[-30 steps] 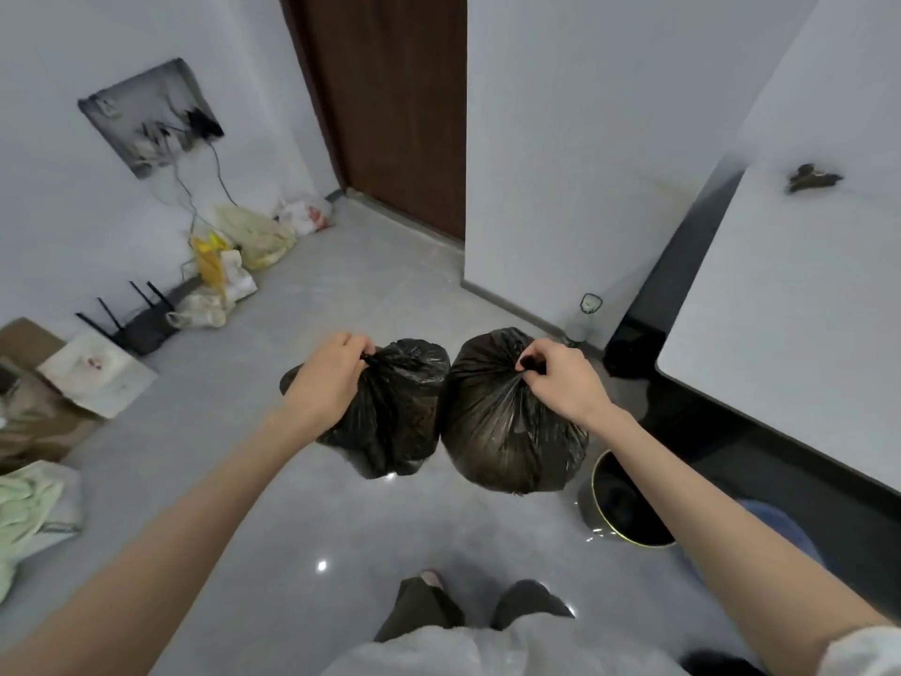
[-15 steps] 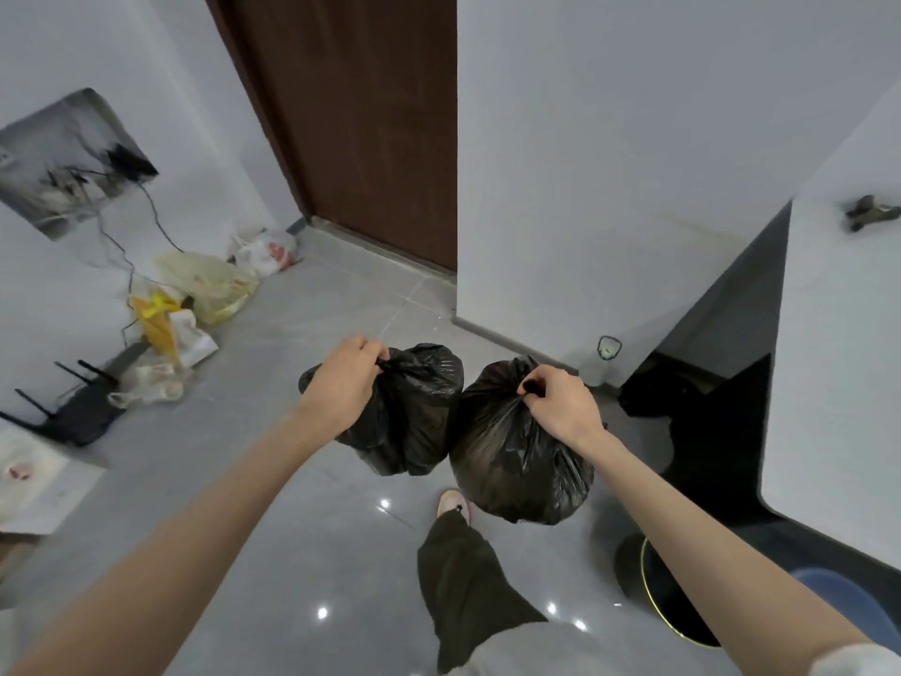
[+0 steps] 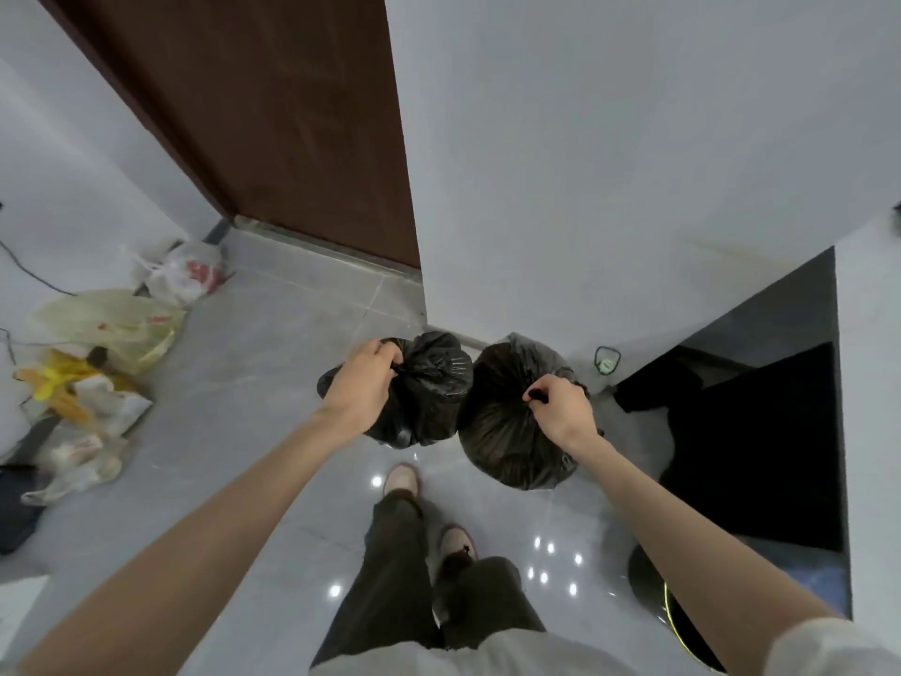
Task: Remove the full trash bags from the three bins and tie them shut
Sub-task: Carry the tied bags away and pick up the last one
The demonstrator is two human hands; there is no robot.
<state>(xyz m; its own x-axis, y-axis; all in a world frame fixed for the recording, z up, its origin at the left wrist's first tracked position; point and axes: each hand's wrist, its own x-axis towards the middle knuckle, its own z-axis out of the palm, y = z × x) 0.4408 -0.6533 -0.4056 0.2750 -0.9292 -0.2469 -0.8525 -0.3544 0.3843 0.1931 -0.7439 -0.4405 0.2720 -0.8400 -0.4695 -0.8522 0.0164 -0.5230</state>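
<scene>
Two full black trash bags hang side by side above the grey floor in front of me. My left hand (image 3: pixel 363 383) grips the gathered top of the smaller left bag (image 3: pixel 431 383). My right hand (image 3: pixel 560 407) pinches the knotted top of the larger right bag (image 3: pixel 502 431). Both bag necks are bunched shut inside my fingers. A round black bin with a yellow-green rim (image 3: pixel 670 622) stands at the lower right, partly hidden behind my right forearm.
A brown door (image 3: pixel 253 114) is straight ahead on the left, a white wall corner (image 3: pixel 585 163) on the right. Several plastic bags (image 3: pixel 107 329) lie along the left wall. A dark recess (image 3: pixel 751 441) opens at the right. My feet (image 3: pixel 402 480) are on the glossy tiles.
I have stepped toward the door with both bags in hand; the door and wall corner are nearer, the bin has slid to the lower right and the left clutter toward the edge.
</scene>
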